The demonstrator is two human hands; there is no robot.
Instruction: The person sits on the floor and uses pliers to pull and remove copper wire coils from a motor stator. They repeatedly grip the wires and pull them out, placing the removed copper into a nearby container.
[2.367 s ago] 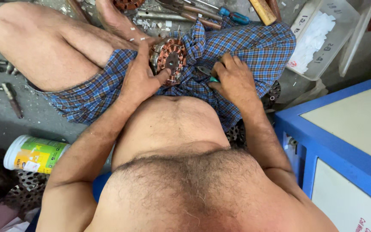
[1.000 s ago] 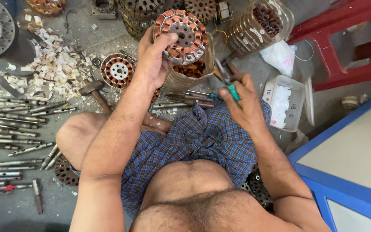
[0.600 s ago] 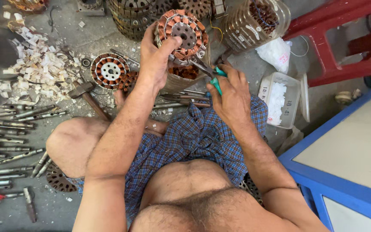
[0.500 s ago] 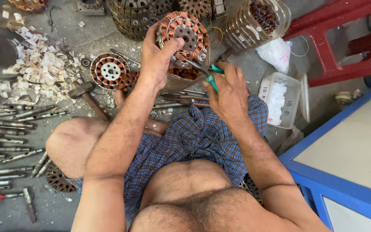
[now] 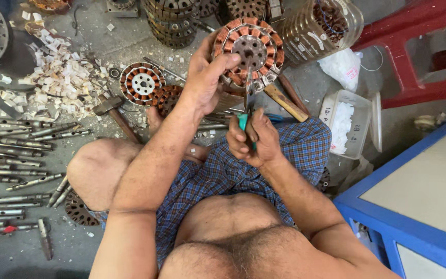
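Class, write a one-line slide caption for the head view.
Left hand holds up a copper-wound stator while right hand applies green-handled pliers to it.

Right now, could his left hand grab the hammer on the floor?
Probably not: the left hand is gripping the copper-wound stator. The hammer lies uncovered beside his knee, so a freed hand likely could.

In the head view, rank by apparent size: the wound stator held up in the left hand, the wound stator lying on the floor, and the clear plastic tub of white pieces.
1. Clear plastic tub.
2. Held stator, though it sits nearer the camera.
3. Floor stator.
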